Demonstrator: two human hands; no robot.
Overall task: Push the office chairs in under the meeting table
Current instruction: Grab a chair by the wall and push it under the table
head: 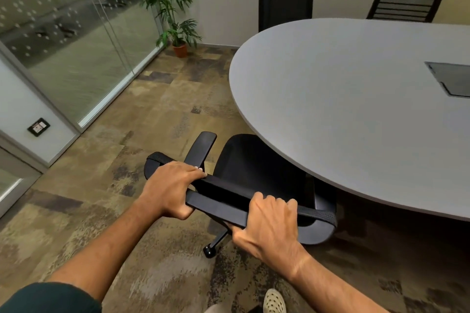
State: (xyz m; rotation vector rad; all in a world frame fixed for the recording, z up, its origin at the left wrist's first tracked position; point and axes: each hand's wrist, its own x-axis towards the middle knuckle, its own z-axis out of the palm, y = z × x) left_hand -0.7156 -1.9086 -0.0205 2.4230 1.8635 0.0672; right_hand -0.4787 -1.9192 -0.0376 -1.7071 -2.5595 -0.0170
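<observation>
Both hands, left hand (173, 187) and right hand (270, 222), are clamped on the top rail of the near office chair (254, 173), its seat partly under the meeting table (343, 99). Push evenly, steering its left armrest (201, 147) clear of the table edge.

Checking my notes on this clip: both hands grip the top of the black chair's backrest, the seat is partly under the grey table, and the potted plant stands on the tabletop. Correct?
Not quite. The head view shows the potted plant standing on the floor in the corner by the glass wall, not on the table. The rest holds: the left hand and the right hand grip the backrest, seat partly under the table.
</observation>
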